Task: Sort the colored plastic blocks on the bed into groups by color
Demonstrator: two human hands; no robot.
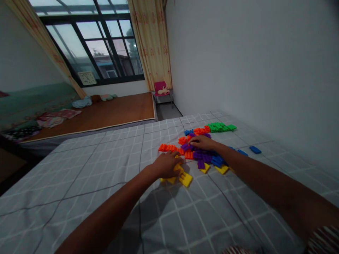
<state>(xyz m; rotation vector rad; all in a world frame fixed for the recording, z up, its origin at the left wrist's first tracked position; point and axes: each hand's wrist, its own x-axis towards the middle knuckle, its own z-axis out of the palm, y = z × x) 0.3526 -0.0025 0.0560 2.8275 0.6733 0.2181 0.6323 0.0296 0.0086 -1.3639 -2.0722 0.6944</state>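
My left hand [166, 164] is over the yellow plastic building blocks [186, 179], its fingers curled round one of them. Part of that yellow group is hidden beneath the palm. Farther right, my right hand [203, 142] reaches into the pile, fingers bent together at a purple building block [186, 146]; the exact grip is partly hidden. Orange blocks [169, 147] lie in a row just beyond my left hand. Green blocks [221, 127] are bunched at the back of the pile. Blue blocks [217, 161] lie under my right wrist.
The blocks lie on a grey checked cloth [106, 169] beside a white wall [251, 63]. A loose blue block [255, 150] lies off to the right. Beyond the cloth's far edge are a low brown bed [124, 109], a pink chair [160, 86] and a curtained window.
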